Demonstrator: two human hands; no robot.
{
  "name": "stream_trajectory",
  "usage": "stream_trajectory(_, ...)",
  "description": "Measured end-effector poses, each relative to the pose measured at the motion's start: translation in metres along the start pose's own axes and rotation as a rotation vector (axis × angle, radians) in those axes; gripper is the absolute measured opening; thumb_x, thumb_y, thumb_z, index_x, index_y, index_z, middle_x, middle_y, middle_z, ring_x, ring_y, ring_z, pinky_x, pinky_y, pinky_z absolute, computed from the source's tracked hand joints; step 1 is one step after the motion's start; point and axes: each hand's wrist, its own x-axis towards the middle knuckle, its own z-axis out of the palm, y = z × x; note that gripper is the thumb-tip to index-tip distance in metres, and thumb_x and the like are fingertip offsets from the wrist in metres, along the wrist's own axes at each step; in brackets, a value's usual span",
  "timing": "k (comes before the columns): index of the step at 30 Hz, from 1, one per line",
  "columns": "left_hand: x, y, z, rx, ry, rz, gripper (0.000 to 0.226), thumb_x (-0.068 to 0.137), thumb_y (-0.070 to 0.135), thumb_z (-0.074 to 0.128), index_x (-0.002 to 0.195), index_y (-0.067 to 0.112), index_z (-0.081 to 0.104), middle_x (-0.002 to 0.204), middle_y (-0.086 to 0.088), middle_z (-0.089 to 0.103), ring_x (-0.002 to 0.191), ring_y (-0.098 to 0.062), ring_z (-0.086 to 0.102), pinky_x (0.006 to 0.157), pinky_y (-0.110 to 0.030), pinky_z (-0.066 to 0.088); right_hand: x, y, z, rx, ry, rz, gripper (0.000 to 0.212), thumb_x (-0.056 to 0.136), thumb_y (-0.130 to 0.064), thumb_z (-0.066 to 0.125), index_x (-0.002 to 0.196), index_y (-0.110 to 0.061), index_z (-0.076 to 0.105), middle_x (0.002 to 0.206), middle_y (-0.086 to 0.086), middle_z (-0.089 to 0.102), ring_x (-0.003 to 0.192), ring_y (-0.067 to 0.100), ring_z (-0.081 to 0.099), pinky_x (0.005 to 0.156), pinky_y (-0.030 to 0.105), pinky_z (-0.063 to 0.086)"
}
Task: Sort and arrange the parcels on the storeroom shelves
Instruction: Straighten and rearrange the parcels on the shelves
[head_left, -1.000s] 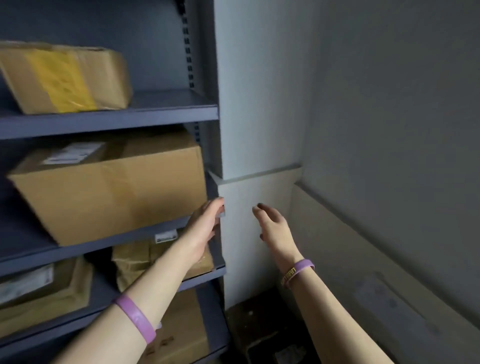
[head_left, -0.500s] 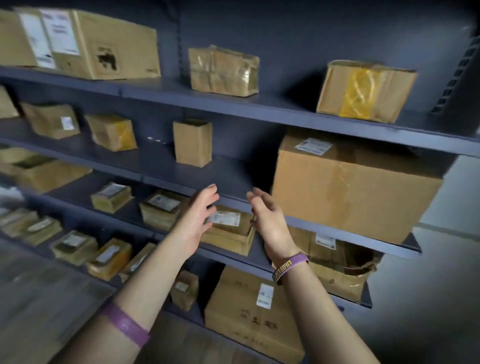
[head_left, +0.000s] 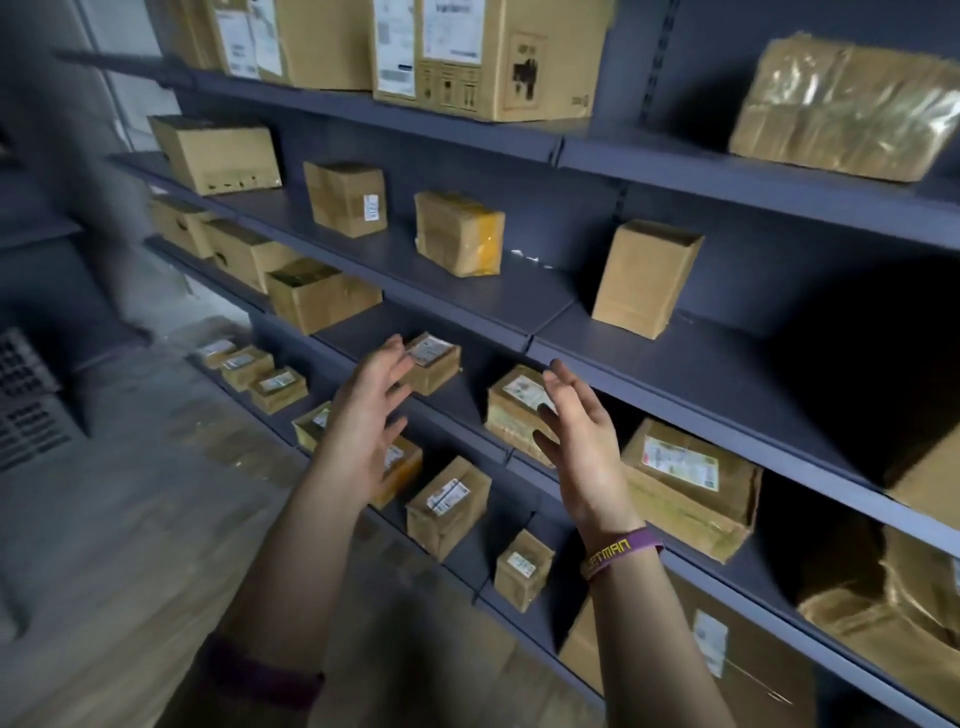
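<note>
Both of your hands are up in front of the dark blue-grey metal shelves (head_left: 675, 374), and both are empty. Your left hand (head_left: 363, 410) has its fingers straight and spread out, and it holds nothing. Your right hand (head_left: 582, 441) is the same, with loose fingers held apart and its palm turned toward the left one. The two hands are near each other but do not touch.

The tips of your left fingers are right by a small brown cardboard box with a white label (head_left: 434, 364) on a lower shelf. You cannot tell if they touch it. Partly behind your right hand, on the same shelf, sits a flat brown parcel with a white label (head_left: 511, 405).

One shelf up stands a tall plain brown cardboard box (head_left: 644, 278), upright and on its own. Well to its left is a brown box with yellow tape (head_left: 460, 234). On the top shelf sits a big brown carton with printed labels (head_left: 493, 57). More brown boxes lie on the shelves below your hands.

A purple rubber wristband with yellow letters (head_left: 623, 553) is on your right wrist.
</note>
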Motion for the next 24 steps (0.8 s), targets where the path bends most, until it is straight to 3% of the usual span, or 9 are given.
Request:
stream_trajectory(4, 0.042, 0.016, -0.04, -0.004, 0.09, 0.0, 0.046, 0.091, 0.048, 0.05, 0.135, 0.034, 0.05, 0.13, 0.011, 0.058, 0.118, -0.012, 0.051, 0.1, -0.037, 0.033, 0.041, 0.005, 0.056, -0.009, -0.065, 0.013, 0.053, 0.093, -0.04, 0.058, 0.143, -0.028, 0.046, 0.144, -0.009, 0.049, 0.133, 0.013, 0.045, 0.116, 0.04, 0.033)
stream_trajectory(7, 0.081, 0.026, -0.063, -0.003, 0.149, -0.007, 0.042, 0.09, 0.047, 0.052, 0.129, 0.033, 0.053, 0.13, 0.01, 0.058, 0.123, -0.015, 0.05, 0.105, -0.039, 0.035, 0.075, 0.011, 0.095, 0.019, -0.114, 0.022, 0.054, 0.093, -0.039, 0.06, 0.143, -0.026, 0.046, 0.142, -0.009, 0.052, 0.132, 0.01, 0.047, 0.116, 0.039, 0.032)
stream_trajectory(11, 0.14, 0.04, -0.088, 0.013, 0.171, 0.008, 0.054, 0.081, 0.052, 0.054, 0.131, 0.031, 0.053, 0.134, 0.008, 0.057, 0.126, -0.018, 0.05, 0.111, -0.049, 0.032, 0.13, 0.022, 0.14, 0.018, -0.149, 0.024, 0.055, 0.092, -0.04, 0.061, 0.143, -0.028, 0.046, 0.142, -0.009, 0.051, 0.128, 0.007, 0.048, 0.114, 0.033, 0.034)
stream_trajectory(14, 0.187, 0.051, -0.105, 0.012, 0.157, 0.065, 0.061, 0.078, 0.055, 0.057, 0.134, 0.03, 0.051, 0.133, 0.008, 0.057, 0.125, -0.018, 0.051, 0.11, -0.049, 0.034, 0.182, 0.028, 0.177, 0.013, -0.203, 0.012, 0.052, 0.093, -0.04, 0.059, 0.142, -0.029, 0.046, 0.134, -0.015, 0.053, 0.126, 0.006, 0.048, 0.111, 0.03, 0.035)
stream_trajectory(16, 0.221, 0.059, -0.115, 0.029, 0.168, 0.107, 0.059, 0.082, 0.056, 0.055, 0.135, 0.03, 0.05, 0.134, 0.007, 0.056, 0.126, -0.019, 0.05, 0.107, -0.046, 0.036, 0.22, 0.032, 0.205, 0.021, -0.247, 0.01, 0.052, 0.093, -0.039, 0.058, 0.143, -0.028, 0.045, 0.131, -0.019, 0.054, 0.128, 0.005, 0.046, 0.11, 0.029, 0.034)
stream_trajectory(19, 0.273, 0.08, -0.131, 0.066, 0.202, 0.127, 0.048, 0.085, 0.059, 0.052, 0.126, 0.033, 0.055, 0.134, 0.006, 0.056, 0.125, -0.019, 0.05, 0.101, -0.041, 0.039, 0.276, 0.035, 0.25, 0.006, -0.32, 0.039, 0.057, 0.092, -0.042, 0.058, 0.145, -0.029, 0.042, 0.144, -0.012, 0.047, 0.131, 0.008, 0.043, 0.114, 0.035, 0.031)
stream_trajectory(21, 0.304, 0.095, -0.143, 0.087, 0.229, 0.136, 0.032, 0.088, 0.058, 0.051, 0.114, 0.04, 0.057, 0.133, 0.008, 0.057, 0.124, -0.017, 0.05, 0.102, -0.042, 0.039, 0.308, 0.036, 0.28, 0.017, -0.373, 0.045, 0.058, 0.092, -0.042, 0.059, 0.145, -0.028, 0.042, 0.144, -0.011, 0.047, 0.128, 0.005, 0.046, 0.113, 0.034, 0.032)
stream_trajectory(24, 0.346, 0.113, -0.165, 0.096, 0.266, 0.139, 0.028, 0.085, 0.059, 0.053, 0.105, 0.041, 0.058, 0.128, 0.01, 0.059, 0.122, -0.015, 0.051, 0.104, -0.043, 0.039, 0.347, 0.039, 0.322, 0.025, -0.426, 0.059, 0.056, 0.091, -0.043, 0.061, 0.143, -0.029, 0.045, 0.138, -0.012, 0.052, 0.117, -0.001, 0.05, 0.109, 0.031, 0.035)
